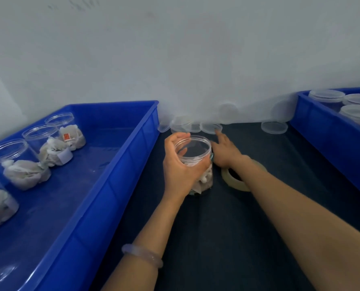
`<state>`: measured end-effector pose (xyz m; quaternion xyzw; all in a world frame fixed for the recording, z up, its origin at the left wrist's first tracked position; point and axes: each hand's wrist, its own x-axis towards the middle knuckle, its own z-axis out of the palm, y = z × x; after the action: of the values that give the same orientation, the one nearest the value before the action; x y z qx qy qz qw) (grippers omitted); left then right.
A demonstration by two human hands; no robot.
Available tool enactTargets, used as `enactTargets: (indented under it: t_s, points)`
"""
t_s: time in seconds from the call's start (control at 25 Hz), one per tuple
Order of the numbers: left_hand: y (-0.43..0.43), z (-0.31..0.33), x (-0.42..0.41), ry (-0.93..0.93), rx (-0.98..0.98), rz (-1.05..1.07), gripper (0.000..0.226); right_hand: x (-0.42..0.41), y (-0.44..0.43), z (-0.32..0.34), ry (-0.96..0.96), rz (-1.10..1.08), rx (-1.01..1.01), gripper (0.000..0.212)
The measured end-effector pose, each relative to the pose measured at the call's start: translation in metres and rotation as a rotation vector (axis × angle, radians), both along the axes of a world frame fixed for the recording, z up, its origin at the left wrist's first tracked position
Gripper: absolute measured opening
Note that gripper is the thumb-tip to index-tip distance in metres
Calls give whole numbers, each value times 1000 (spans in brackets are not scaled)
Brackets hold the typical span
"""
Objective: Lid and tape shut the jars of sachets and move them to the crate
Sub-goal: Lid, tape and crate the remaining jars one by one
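Clasping probably light, slick jar point(196, 148) below its rim in left hand point(180, 166), with right hand point(225, 153) empty, straight-fingered, beside lid point(211, 128).

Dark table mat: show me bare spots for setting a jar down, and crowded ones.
Bare: the dark mat between the beige tape roll and the right blue plastic crate, and the near mat below the clear jar of sachets. Crowded: the wall edge, lined with clear plastic lids.

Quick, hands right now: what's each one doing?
Left hand: grips the open jar.
Right hand: open, fingers stretched toward a lid, holding nothing.
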<state>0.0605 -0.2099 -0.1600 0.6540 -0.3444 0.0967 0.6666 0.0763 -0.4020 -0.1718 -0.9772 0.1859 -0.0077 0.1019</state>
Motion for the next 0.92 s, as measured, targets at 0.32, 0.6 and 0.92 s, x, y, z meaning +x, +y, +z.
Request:
enactTargets:
  t_s: [0.32, 0.6, 0.92]
  points:
    - [-1, -1, 1, 28, 11, -1, 70, 27, -28, 3, -17, 19, -181, 52]
    - [-1, -4, 3, 6, 8, -20, 71, -14, -2, 3, -586, -110, 13, 21]
    - [1, -2, -1, 26, 31, -51, 81, -74, 48, 74, -1201, -340, 1502, 18]
